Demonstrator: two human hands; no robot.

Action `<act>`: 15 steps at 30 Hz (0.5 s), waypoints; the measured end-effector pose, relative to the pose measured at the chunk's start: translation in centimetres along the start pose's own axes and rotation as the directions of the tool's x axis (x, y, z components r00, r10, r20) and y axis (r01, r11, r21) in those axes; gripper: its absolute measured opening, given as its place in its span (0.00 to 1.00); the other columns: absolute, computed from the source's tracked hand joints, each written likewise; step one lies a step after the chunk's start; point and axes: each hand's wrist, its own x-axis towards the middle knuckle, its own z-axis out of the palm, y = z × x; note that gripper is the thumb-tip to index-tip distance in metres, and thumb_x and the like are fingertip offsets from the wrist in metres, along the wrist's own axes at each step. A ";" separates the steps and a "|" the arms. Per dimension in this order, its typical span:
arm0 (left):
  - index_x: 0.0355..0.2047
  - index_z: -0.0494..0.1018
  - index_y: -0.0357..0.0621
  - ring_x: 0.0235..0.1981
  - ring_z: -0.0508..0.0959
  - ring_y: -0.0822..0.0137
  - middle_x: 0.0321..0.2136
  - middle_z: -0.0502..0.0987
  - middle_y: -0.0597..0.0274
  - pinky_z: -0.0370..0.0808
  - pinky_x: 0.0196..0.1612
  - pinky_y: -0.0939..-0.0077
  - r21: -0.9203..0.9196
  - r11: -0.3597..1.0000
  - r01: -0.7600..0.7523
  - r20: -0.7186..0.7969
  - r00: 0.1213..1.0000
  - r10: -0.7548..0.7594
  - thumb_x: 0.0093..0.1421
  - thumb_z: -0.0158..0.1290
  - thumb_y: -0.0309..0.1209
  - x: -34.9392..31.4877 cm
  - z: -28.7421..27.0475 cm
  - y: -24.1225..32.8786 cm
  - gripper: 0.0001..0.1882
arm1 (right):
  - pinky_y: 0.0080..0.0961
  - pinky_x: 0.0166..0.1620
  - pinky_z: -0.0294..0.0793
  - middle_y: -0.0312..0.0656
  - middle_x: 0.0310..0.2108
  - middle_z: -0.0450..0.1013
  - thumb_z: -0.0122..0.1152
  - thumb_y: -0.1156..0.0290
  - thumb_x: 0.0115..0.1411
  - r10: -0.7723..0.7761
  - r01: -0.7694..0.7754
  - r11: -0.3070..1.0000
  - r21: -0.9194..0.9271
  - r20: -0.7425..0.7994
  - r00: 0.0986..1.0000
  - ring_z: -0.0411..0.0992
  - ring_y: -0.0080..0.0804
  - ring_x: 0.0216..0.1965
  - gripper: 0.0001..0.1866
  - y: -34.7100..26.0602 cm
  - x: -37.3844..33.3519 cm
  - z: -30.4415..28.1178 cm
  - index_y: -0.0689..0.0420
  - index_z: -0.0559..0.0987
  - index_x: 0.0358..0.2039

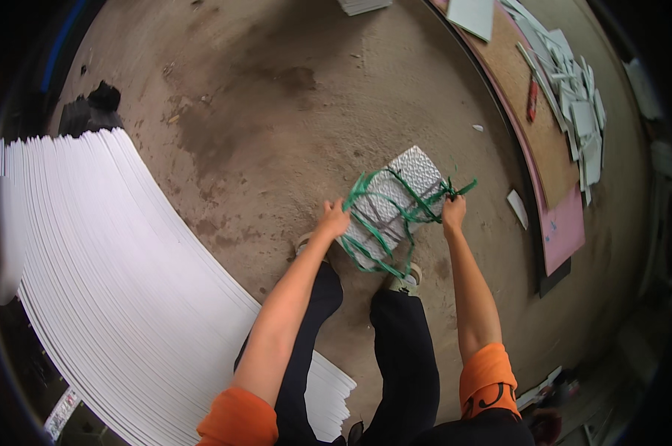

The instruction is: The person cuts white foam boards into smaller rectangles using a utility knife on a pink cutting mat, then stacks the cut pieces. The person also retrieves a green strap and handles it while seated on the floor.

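Green plastic twine (371, 228) hangs in loose loops between my two hands. My left hand (334, 220) is closed on one part of it, and my right hand (453, 211) grips a knotted bunch at the other end. Below the strands lies a silvery-white textured rectangular panel or stack (416, 165), tilted to my view just ahead of my shoes. Several green strands cross over its face. Whether the twine is tied around it I cannot tell.
A long stack of white strips (135, 253) fills the left side. To the right, a board-topped table (525, 111) bears white offcuts (573, 97), a red cutter (533, 99) and a pink sheet (564, 232). A small white scrap (518, 209) lies near the table edge.
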 end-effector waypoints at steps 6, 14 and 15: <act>0.55 0.51 0.45 0.52 0.62 0.43 0.54 0.53 0.43 0.61 0.52 0.57 -0.015 0.999 0.043 0.202 0.979 -0.039 0.61 0.36 0.43 -3.2 7.2 0.0 0.25 | 0.38 0.48 0.63 0.56 0.48 0.61 0.45 0.81 0.51 -0.040 0.040 0.999 0.009 -0.032 0.999 0.64 0.51 0.46 0.22 6.6 -2.9 -2.8 0.56 0.69 0.48; 0.53 0.58 0.37 0.51 0.63 0.47 0.49 0.63 0.41 0.61 0.52 0.60 0.130 0.984 -0.125 0.073 0.991 0.116 0.60 0.38 0.36 -4.1 7.1 1.0 0.23 | 0.38 0.47 0.62 0.58 0.48 0.60 0.45 0.80 0.52 -0.129 0.130 0.985 0.114 -0.018 0.992 0.63 0.53 0.47 0.21 6.7 -4.8 -5.0 0.55 0.69 0.48; 0.52 0.59 0.36 0.51 0.63 0.47 0.49 0.63 0.41 0.61 0.51 0.60 0.133 0.979 -0.152 0.032 0.988 0.149 0.59 0.39 0.35 -5.2 6.4 2.5 0.23 | 0.38 0.47 0.62 0.58 0.48 0.60 0.45 0.80 0.52 -0.130 0.133 0.979 0.155 -0.031 0.991 0.63 0.53 0.47 0.21 6.0 -4.9 -6.3 0.55 0.69 0.48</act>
